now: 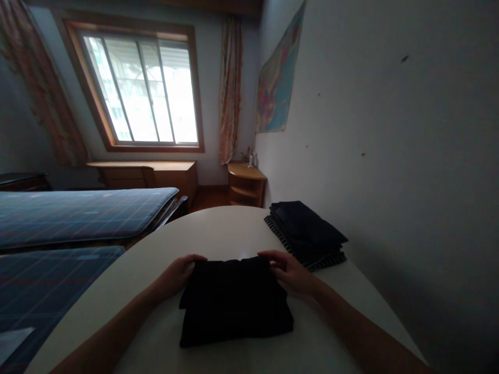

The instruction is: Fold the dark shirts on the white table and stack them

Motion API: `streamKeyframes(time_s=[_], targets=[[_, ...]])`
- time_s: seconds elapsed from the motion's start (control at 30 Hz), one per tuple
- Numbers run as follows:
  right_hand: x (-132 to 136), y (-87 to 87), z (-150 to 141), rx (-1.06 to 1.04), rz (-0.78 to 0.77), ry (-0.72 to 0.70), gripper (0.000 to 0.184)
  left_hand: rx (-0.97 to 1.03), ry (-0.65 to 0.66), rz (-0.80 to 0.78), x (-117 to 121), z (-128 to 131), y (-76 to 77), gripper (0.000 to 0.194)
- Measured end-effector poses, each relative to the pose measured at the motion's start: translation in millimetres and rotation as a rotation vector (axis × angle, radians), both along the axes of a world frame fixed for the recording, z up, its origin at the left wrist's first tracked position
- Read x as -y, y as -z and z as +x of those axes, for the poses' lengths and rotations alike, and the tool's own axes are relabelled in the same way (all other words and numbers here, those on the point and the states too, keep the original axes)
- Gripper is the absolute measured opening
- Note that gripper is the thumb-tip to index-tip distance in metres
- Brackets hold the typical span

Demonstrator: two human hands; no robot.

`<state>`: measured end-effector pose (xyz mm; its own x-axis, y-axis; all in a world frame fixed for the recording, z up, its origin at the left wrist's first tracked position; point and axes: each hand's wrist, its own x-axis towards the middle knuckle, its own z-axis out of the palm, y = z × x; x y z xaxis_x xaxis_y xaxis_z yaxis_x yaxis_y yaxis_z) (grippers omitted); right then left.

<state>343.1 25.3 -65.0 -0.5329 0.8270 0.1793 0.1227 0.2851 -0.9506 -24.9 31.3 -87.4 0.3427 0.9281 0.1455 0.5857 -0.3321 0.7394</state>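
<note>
A folded black garment (236,304) lies on the white table (156,332) in front of me, its lower layer sticking out toward me past the upper one. My left hand (179,272) grips its far left corner, with the fingertips along the top edge. At the far right corner, my right hand (290,271) holds the cloth between thumb and fingers. What sort of garment it is does not show. Just beyond my right hand sits a stack of folded dark clothes (306,228), with a striped piece at the bottom.
The table's right side runs along a grey wall (390,218). On the left are two plaid mattresses (89,215), one nearer and lower. Farther back stand a wooden desk (156,166) under the window and a corner shelf (245,174).
</note>
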Motion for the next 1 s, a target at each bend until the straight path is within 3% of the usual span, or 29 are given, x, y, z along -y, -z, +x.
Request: streamKeyframes(time_s=[0.13, 0.33, 0.5, 0.7, 0.93, 1.0], targets=[[14, -12.9, -2, 0.097, 0.172, -0.119, 0.049, -0.014, -0.021, 0.009, 3, 1, 0.6, 0.039], [18, -14.7, -4, 0.139, 0.208, -0.166, 0.061, 0.008, -0.021, 0.009, 3, 0, 3.9, 0.04], [17, -9.1, -3, 0.099, 0.154, -0.163, 0.067, 0.038, -0.02, -0.004, 4, 1, 4.4, 0.039], [13, 5.4, -7, -0.051, -0.106, -0.006, 0.06, 0.036, -0.023, -0.016, 6, 2, 1.8, 0.04], [9, 4.3, -4, -0.109, -0.089, -0.005, 0.045, 0.017, -0.028, -0.005, 7, 2, 0.4, 0.038], [9, 4.1, -3, -0.069, -0.069, -0.01, 0.049, 0.017, -0.022, -0.004, 6, 2, 1.8, 0.038]])
